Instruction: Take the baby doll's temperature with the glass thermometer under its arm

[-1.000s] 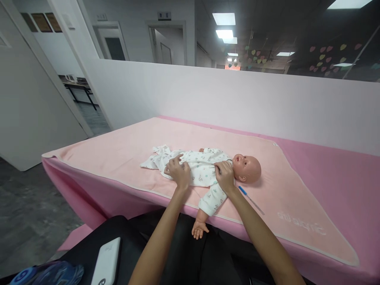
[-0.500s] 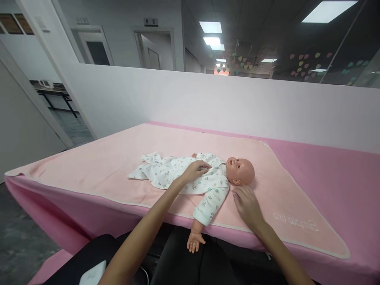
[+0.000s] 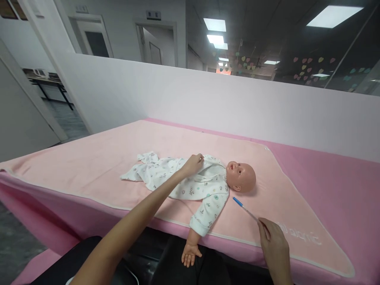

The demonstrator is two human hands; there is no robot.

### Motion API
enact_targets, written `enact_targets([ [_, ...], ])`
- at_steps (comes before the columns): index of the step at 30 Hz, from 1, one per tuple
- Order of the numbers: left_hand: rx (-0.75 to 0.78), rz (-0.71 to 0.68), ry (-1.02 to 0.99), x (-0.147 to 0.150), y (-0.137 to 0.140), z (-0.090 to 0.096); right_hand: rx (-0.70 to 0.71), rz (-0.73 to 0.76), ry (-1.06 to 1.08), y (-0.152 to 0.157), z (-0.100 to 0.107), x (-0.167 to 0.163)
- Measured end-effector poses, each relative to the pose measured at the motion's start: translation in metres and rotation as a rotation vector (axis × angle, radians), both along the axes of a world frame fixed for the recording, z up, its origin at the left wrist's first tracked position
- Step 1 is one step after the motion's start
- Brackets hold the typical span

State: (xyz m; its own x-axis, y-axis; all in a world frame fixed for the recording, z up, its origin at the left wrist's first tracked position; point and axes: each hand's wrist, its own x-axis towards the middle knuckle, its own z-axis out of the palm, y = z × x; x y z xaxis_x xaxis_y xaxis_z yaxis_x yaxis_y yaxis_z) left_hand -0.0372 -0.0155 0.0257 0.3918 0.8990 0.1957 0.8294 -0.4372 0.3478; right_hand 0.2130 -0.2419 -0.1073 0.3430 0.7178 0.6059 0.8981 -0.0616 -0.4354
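Wall [image 3: 237, 105]: white, spans the background.
Ceiling lights [image 3: 214, 25]: lit, rectangular.
Hearts [image 3: 304, 61]: multicoloured, upper right.
Door [image 3: 151, 44]: open, beneath a small sign [image 3: 153, 15].
Side table [image 3: 47, 82]: dark-legged, far left.

Hands: two, the left hand [image 3: 194, 164] and the right hand [image 3: 274, 245]. Baby dolls: one [image 3: 242, 177], its body by the left hand, its head between the two hands. Printed baby garments: one [image 3: 190, 192], at the left hand's fingers. Thermometers: one, blue-ended [image 3: 238, 202], its thin end at the right hand's fingertips. Peach blankets: one [image 3: 118, 150], beneath both hands. Pink sheets: one [image 3: 326, 166], showing beyond the right hand. Doors above the white partition [image 3: 208, 95]: two, one dark-paned [image 3: 96, 43] and one white [image 3: 152, 49], both well beyond the left hand. Ceiling lights: at least six, far beyond both hands.
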Motion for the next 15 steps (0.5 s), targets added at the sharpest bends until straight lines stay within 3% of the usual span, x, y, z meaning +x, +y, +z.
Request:
enact_targets([
  [3,-0.027,0.034,0.093,0.001,0.012,0.017,0.039,-0.013,-0.049,-0.006,0.010,-0.001],
  [6,0.139,0.029,0.338,0.008,0.013,0.030,0.135,0.019,-0.110,-0.007,0.031,-0.003],
  [9,0.377,-0.113,0.511,0.012,0.016,0.036,0.244,0.087,-0.132,0.001,0.062,-0.007],
  [15,0.788,-0.402,0.611,0.005,0.039,0.038,0.360,0.243,-0.221,0.048,0.117,-0.021],
])
